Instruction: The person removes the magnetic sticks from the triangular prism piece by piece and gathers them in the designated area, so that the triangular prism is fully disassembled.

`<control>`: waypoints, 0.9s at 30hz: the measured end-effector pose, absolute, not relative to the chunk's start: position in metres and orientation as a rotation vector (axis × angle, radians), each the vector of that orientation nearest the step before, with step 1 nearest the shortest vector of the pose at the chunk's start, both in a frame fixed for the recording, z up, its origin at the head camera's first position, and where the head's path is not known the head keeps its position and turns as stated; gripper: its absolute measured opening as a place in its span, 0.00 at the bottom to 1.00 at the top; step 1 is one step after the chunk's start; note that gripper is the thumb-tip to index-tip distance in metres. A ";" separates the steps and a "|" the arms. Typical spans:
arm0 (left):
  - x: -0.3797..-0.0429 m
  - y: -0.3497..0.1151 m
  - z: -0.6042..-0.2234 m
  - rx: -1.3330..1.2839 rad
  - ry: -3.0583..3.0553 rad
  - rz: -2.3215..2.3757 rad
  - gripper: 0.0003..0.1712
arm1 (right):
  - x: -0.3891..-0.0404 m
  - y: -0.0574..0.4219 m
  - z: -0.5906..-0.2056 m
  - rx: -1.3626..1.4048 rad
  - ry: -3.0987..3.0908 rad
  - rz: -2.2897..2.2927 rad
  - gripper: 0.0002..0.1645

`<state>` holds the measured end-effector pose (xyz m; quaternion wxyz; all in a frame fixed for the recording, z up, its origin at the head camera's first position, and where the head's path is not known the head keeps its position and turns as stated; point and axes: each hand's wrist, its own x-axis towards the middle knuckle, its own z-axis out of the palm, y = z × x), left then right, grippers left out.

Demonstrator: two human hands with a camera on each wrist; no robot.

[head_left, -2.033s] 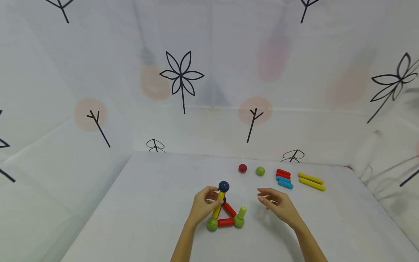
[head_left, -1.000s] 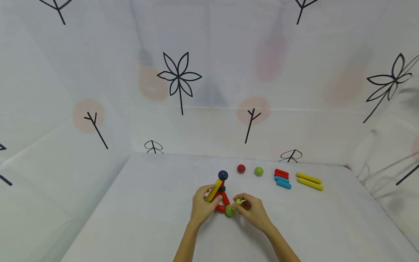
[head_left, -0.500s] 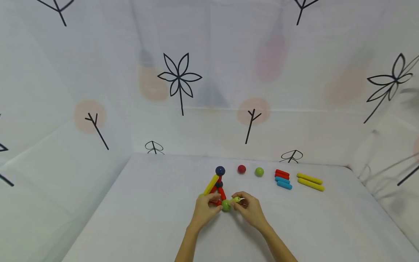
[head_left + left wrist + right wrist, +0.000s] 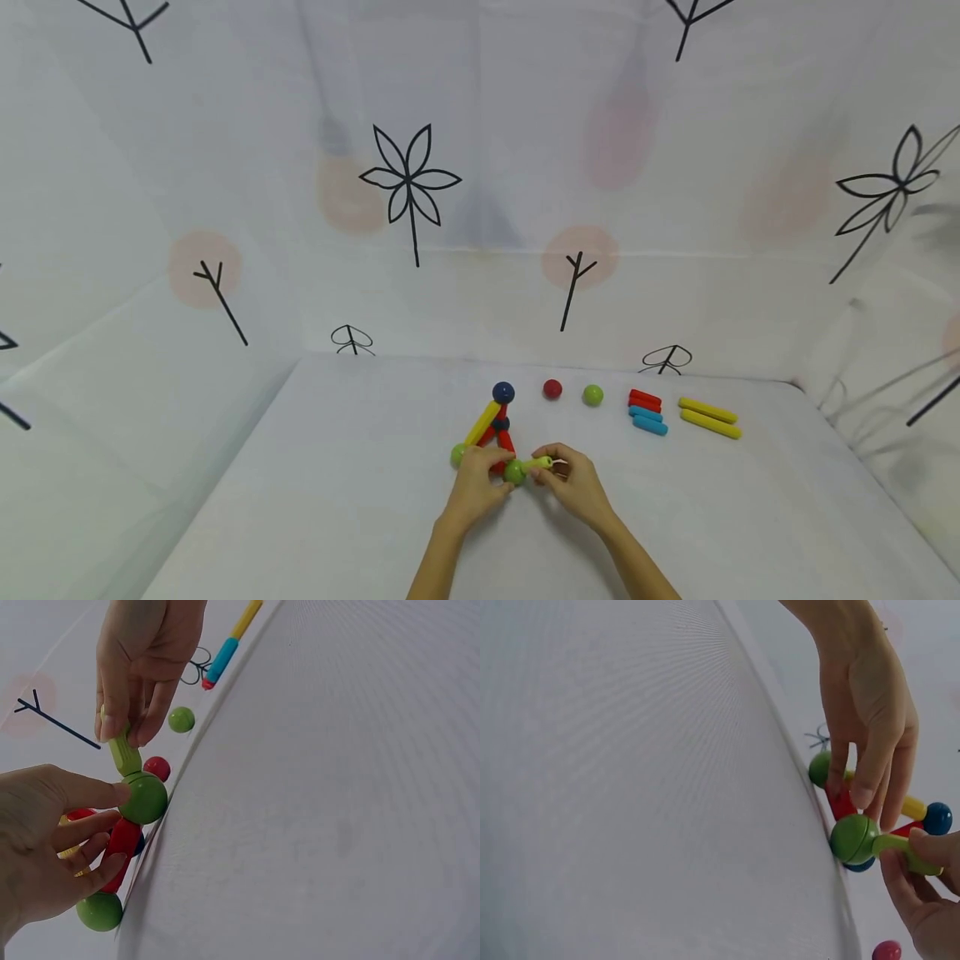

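In the head view, my left hand (image 4: 474, 485) holds a green ball (image 4: 514, 473) at the near corner of a ball-and-stick construction, thumb and fingers at its side and along a red stick (image 4: 120, 851). From the other side my right hand (image 4: 579, 485) pinches a light green stick (image 4: 537, 463) that meets this ball and points right. Red sticks run back to a low dark blue ball (image 4: 501, 423). A yellow stick (image 4: 482, 423) slopes from another green ball (image 4: 458, 454) up to a dark blue ball (image 4: 503, 392) on top. My left fingers partly hide the base.
Behind the construction on the white table (image 4: 337, 500) lie a red ball (image 4: 552, 389) and a loose green ball (image 4: 592, 395). Further right are short red sticks (image 4: 645, 400), blue sticks (image 4: 648, 419) and long yellow sticks (image 4: 709, 417). A white patterned cloth (image 4: 480, 292) rises behind.
My left hand has shifted from the yellow stick to the green ball. My right hand has come in and taken the light green stick, which has tipped from upright to rightward. The construction has turned and moved back.
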<state>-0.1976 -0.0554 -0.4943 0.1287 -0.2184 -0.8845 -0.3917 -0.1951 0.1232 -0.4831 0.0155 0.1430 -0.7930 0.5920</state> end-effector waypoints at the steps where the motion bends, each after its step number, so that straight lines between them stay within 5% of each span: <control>1: -0.197 -0.055 -0.494 -0.624 -2.578 -1.130 0.22 | -0.196 0.124 -0.486 0.444 -2.455 1.860 0.12; 27: -0.204 -0.049 -0.509 -0.569 -2.514 -1.097 0.18 | -0.205 0.126 -0.495 0.347 -2.455 2.047 0.15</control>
